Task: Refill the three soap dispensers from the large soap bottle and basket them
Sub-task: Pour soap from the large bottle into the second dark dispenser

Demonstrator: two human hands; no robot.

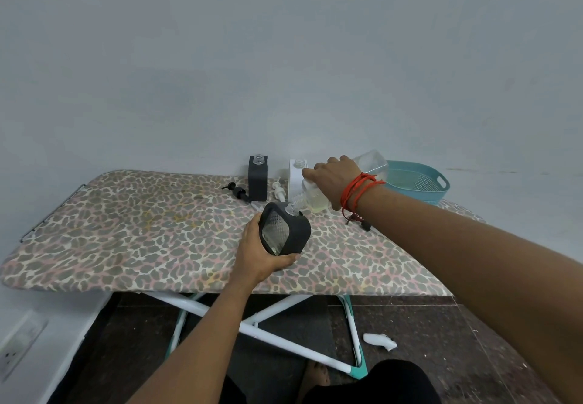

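Leopard-print board (126,230) carries everything, its far edge against the wall. Left grip (262,255) wraps a dark dispenser (295,233) from below and the side. It is tilted, just inside the board's near edge; cannot tell if its base is lifted. Right grip (334,179) holds the big bottle (373,163) tipped neck-down, neck touching the dispenser's mouth; pale liquid sits low by the neck. Black dispenser (258,182) and white dispenser (296,179) stand upright, uncapped, near the far edge, just behind the pour. Black pump (236,192) and white pump (279,192) lie beside them. Teal basket (416,182) sits at the far right edge, near the bottle's base. Open print stretches left of the pumps.
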